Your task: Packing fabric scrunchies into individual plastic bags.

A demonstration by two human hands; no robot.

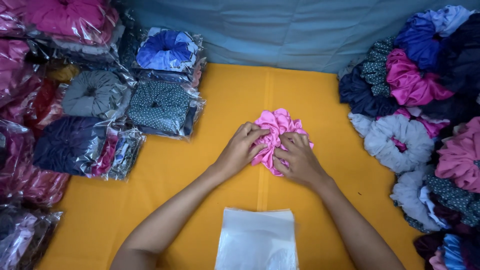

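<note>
My left hand (239, 151) and right hand (298, 159) both pinched the pink satin scrunchie (276, 131), fingers curled into its folds. Scrunchie lay on the orange cloth (200, 185), just beyond the clear plastic bags (257, 240) stacked near me.

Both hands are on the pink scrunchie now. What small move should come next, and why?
Probably press the pink scrunchie flatter and draw it toward the clear bags. The left hand and right hand pinch it together on the yellow cloth, the bags lie near the body, and bagged scrunchies are stacked at left.
</note>
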